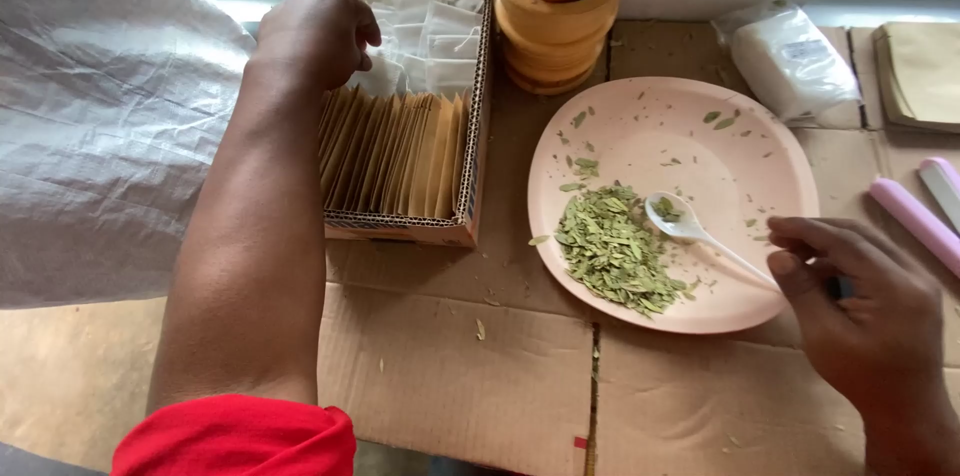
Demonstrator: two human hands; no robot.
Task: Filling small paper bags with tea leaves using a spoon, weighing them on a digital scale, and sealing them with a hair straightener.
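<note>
My left hand (318, 34) reaches into a cardboard box (470, 166), its fingers curled among white paper bags (430, 31) at the back of the box. Brown envelopes (395, 156) stand in a row in the front of the box. My right hand (865, 311) rests at the right edge of a pale pink plate (740, 186) and pinches the handle of a small white spoon (685, 226). The spoon's bowl lies on the plate with a few leaf bits in it, beside a heap of dried green leaves (615, 251).
A wooden mortar with pestle (560, 6) stands behind the plate. A big white sack (100, 126) fills the left. A clear bag of white powder (790, 61), a stack of brown envelopes (920, 76) and a pink device (920, 221) lie at the right. Cardboard sheets cover the table.
</note>
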